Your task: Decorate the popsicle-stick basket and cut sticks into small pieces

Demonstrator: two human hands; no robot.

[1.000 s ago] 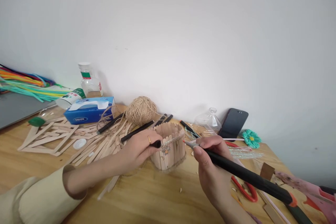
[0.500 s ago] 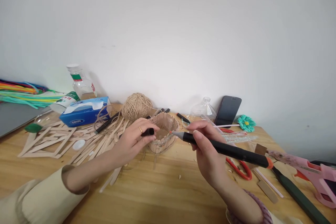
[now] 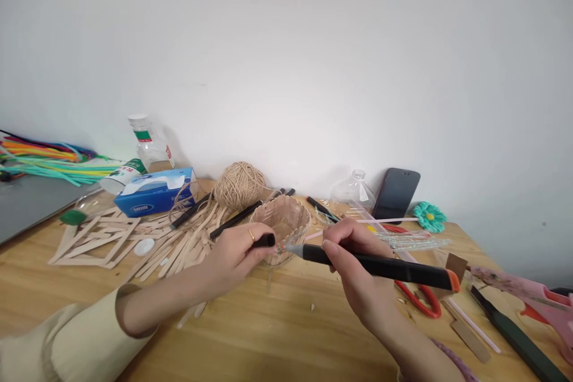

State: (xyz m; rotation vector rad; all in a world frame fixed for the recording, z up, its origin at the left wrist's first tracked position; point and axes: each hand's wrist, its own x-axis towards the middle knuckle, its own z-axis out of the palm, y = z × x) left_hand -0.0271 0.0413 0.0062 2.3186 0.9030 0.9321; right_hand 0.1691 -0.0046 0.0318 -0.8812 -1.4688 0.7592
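My left hand [image 3: 237, 253], a ring on one finger, is closed around a black marker cap [image 3: 263, 241]. In my right hand [image 3: 358, 256] is a black marker [image 3: 389, 267] with an orange end, its uncapped tip pointing left toward the cap's open mouth. Tip and cap are close but apart. Just behind them stands a round basket of craft sticks [image 3: 286, 218] with a scalloped rim. The cap and marker tip partly cover its front.
A twine ball [image 3: 240, 185], blue tissue box [image 3: 154, 192] and loose craft sticks [image 3: 179, 250] lie left. A phone [image 3: 396, 194] leans on the wall; a teal flower [image 3: 430, 216], red-handled scissors [image 3: 425, 304] and pink glue gun [image 3: 528, 298] sit right.
The marker tip and the cap have come nearer each other and lower, in front of the basket. The whole view has shifted slightly, moving the table things to the right.
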